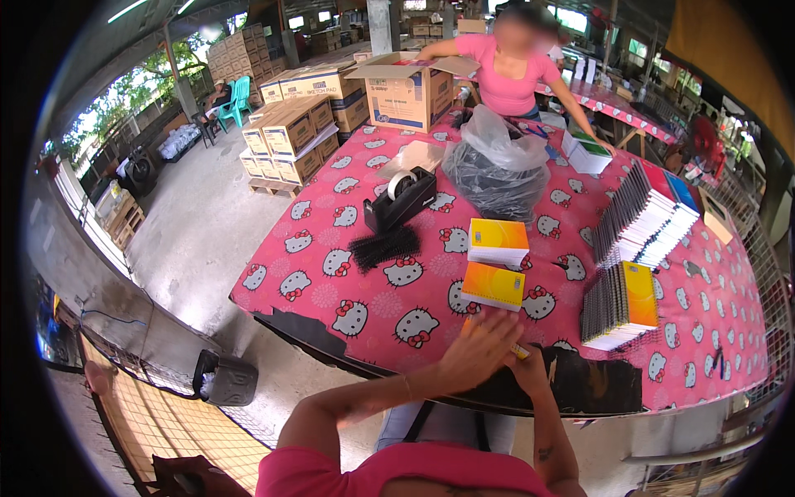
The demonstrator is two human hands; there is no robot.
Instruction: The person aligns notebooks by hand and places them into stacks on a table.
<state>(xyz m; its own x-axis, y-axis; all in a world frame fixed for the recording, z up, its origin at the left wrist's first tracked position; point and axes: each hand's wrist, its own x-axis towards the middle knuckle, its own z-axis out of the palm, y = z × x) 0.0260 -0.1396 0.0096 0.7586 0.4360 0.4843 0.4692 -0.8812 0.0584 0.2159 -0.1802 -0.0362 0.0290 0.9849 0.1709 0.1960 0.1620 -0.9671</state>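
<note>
At the table's near edge, my left hand [478, 352] lies flat with fingers stretched over a small yellow-orange notebook [520, 351], mostly hidden beneath it. My right hand [530, 371] grips that notebook's right side. Just beyond my fingers sits a yellow-orange notebook stack [493, 286], its wire edge toward me. A second stack [498, 238] stands behind it. To the right are spiral-bound notebooks [639, 296] with yellow covers, and a longer leaning row [654, 217] farther back. Loose black binding coils [385, 247] lie at left beside a black tape dispenser [402, 201].
A plastic bag [497, 174] of dark material stands mid-table. Across the table a person in pink [517, 74] touches a green-topped stack [588, 153] and reaches toward an open carton [406, 95]. Stacked cartons [290, 137] and a black bin [228, 381] are at left.
</note>
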